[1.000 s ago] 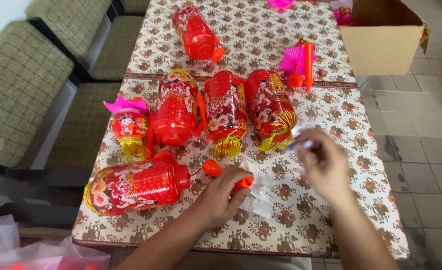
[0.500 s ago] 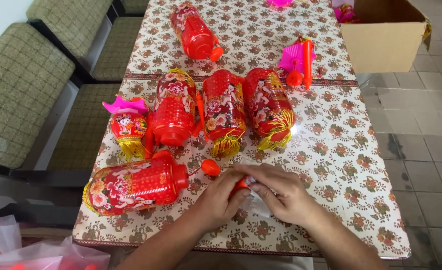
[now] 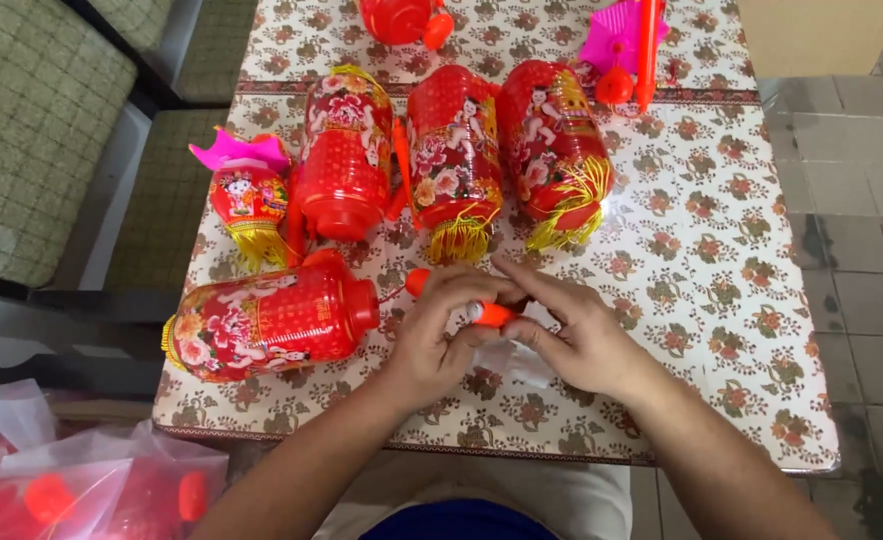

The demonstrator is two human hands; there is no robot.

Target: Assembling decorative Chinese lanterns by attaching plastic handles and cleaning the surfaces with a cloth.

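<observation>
Orange handle [image 3: 494, 314] pinched between both curled hands.

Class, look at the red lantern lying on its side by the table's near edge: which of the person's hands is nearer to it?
Left. The left hand sits just right of the lantern lying on its side, close to its cap end; the right hand is farther right, beyond the left hand.

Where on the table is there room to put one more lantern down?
The right side of the table is bare, from the rightmost lantern to the table edge. The front right corner is bare too. The left and middle are crowded with lanterns, and both hands fill the front middle.
</observation>
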